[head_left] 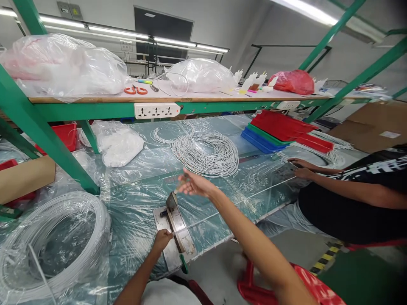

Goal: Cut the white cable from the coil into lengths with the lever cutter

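My left hand (163, 238) is closed in a pinch on a thin white wire (248, 197) at the metal lever cutter (175, 228) on the plastic-covered table (140, 199). The wire stretches right across the table to a co-worker's hands (300, 168). My right hand (194, 184) hovers above the cutter's raised blade end (172, 200), fingers spread and slightly blurred, holding nothing. A heap of cut white wires (206, 153) lies just beyond my right hand.
A large coil of white wire (54, 241) sits at the left. Green frame posts (47, 140) rise from the table. Stacked red, green and blue trays (276, 131) are at the right. The shelf (165, 99) above carries plastic bags, scissors and a power strip (157, 110).
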Tool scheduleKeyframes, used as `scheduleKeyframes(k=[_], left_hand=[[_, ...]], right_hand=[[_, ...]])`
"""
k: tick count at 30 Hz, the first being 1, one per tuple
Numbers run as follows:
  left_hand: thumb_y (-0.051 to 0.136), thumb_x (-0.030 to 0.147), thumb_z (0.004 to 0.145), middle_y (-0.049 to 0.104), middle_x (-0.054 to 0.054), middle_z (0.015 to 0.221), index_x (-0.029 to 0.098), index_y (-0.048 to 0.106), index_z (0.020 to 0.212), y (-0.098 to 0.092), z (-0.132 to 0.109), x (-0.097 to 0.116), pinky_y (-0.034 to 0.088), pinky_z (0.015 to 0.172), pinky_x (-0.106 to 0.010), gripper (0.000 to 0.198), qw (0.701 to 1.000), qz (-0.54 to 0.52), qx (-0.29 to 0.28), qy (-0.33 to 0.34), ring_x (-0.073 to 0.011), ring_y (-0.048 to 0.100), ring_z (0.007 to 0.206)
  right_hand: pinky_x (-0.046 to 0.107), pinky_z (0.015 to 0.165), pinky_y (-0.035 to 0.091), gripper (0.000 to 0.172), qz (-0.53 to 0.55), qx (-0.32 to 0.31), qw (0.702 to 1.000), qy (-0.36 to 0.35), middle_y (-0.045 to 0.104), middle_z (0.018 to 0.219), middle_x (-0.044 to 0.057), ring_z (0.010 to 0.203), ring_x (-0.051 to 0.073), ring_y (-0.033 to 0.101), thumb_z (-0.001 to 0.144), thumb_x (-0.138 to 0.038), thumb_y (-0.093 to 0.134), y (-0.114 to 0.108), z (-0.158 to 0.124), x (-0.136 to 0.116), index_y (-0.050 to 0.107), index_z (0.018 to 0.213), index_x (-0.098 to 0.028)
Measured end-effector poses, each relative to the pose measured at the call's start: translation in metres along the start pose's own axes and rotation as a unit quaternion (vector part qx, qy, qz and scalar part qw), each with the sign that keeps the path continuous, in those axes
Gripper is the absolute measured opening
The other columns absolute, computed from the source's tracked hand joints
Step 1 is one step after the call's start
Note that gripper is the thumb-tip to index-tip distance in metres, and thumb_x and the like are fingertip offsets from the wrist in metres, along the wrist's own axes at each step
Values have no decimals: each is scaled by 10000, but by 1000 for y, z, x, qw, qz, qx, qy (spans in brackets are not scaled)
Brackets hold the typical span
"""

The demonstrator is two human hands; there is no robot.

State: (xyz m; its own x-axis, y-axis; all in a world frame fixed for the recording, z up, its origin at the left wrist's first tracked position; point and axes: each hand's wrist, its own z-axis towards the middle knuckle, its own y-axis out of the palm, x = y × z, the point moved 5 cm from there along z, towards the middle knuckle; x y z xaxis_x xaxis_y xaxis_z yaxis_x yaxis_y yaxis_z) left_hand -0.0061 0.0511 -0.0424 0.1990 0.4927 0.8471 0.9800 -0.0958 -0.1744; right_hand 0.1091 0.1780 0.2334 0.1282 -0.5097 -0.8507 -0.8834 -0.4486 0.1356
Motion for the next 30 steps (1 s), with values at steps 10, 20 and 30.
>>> scheduleKeyframes(k=[10, 20, 30], left_hand=[[553, 310, 724, 366, 57, 471, 191, 365, 487, 2, -6, 2, 257, 530, -218, 326, 990, 110, 89, 13, -118, 438, 522], [528, 328, 769, 397, 40, 516, 199, 354, 531, 2, -18, 15, 234, 533, -219, 322, 974, 190, 123, 31, -136, 448, 556], [507, 330, 756, 360, 44, 520, 205, 317, 534, 2, -18, 16, 235, 525, -218, 318, 972, 193, 125, 47, -130, 425, 543]], right_hand=[[196, 433, 387, 757, 3, 69, 990, 125, 677, 660, 42, 499, 139, 598, 676, -342, 540, 8, -135, 149, 282, 1370, -187], [217, 357, 243, 299, -178, 201, 952, 151, 435, 390, -21, 326, 92, 381, 671, -429, 519, 14, -118, 265, 401, 514, -204], [318, 445, 270, 448, -148, 285, 942, 95, 351, 406, -2, 389, 126, 302, 655, -601, 480, 14, -108, 304, 353, 434, -233]])
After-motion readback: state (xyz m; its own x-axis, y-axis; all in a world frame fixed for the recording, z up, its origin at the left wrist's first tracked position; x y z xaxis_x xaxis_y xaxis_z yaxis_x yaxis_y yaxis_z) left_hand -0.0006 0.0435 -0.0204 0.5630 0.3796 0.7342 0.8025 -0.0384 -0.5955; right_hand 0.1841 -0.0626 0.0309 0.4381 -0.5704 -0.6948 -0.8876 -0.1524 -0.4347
